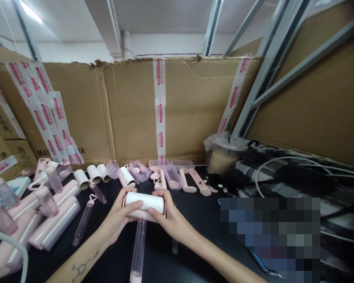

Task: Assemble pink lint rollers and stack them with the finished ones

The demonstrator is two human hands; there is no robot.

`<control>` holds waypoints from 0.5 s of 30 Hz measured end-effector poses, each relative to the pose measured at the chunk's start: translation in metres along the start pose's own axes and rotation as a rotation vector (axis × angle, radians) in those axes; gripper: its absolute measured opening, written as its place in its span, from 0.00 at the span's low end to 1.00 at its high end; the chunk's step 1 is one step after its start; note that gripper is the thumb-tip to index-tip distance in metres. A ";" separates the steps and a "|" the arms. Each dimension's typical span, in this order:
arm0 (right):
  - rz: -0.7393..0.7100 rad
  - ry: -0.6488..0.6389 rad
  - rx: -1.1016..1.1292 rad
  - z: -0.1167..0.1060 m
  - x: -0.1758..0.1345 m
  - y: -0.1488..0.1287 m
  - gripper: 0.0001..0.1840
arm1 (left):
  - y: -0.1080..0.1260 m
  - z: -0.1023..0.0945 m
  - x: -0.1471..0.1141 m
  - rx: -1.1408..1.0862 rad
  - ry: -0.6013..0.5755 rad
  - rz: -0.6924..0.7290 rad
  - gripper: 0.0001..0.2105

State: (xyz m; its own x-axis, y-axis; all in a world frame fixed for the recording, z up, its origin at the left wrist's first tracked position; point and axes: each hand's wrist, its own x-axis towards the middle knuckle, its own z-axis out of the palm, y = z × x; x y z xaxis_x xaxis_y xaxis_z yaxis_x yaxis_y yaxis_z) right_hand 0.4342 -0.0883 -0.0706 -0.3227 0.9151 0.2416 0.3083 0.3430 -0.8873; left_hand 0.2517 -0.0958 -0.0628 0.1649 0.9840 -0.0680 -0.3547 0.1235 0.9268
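Observation:
A lint roller with a white paper roll (149, 199) is held level between my two hands above the black table. My left hand (119, 215) wraps round its left end, thumb lying on the paper. At the other end my right hand (168, 212) grips it, thumb pressed to the front. Below the roll shows part of a pale pink housing, and a clear pink tube handle (138, 247) points down towards me. My palms hide the ends of the roll. Left of my left hand lies a loose pink handle (85, 220) with a heart-shaped loop.
Several assembled pink lint rollers (56, 224) are heaped at the left. Along the back lie white paper rolls (93, 173), purple covers (173, 177) and pink housings (200, 181). A drink cup (222, 159) stands back right, near cables and dark bags. Cardboard (132, 114) walls the rear.

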 end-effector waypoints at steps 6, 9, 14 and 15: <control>-0.069 0.152 0.023 -0.009 0.004 -0.004 0.17 | -0.011 0.007 -0.005 0.068 -0.226 -0.178 0.20; -0.134 0.050 -0.176 -0.031 0.022 -0.010 0.17 | -0.017 0.003 0.001 0.229 -0.204 -0.192 0.16; -0.082 0.069 -0.580 -0.081 0.069 0.000 0.13 | -0.013 -0.007 0.012 0.227 0.047 -0.016 0.18; -0.065 0.069 -0.593 -0.086 0.075 0.007 0.12 | -0.011 -0.008 0.012 0.208 0.060 0.002 0.18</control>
State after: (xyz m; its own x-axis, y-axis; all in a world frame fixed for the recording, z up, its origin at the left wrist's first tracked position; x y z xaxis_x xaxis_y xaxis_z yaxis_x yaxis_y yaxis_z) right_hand 0.4894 0.0013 -0.0244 -0.3046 0.8932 0.3309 0.7431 0.4401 -0.5040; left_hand 0.2504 -0.0842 -0.0768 0.1068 0.9908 -0.0827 -0.1558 0.0989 0.9828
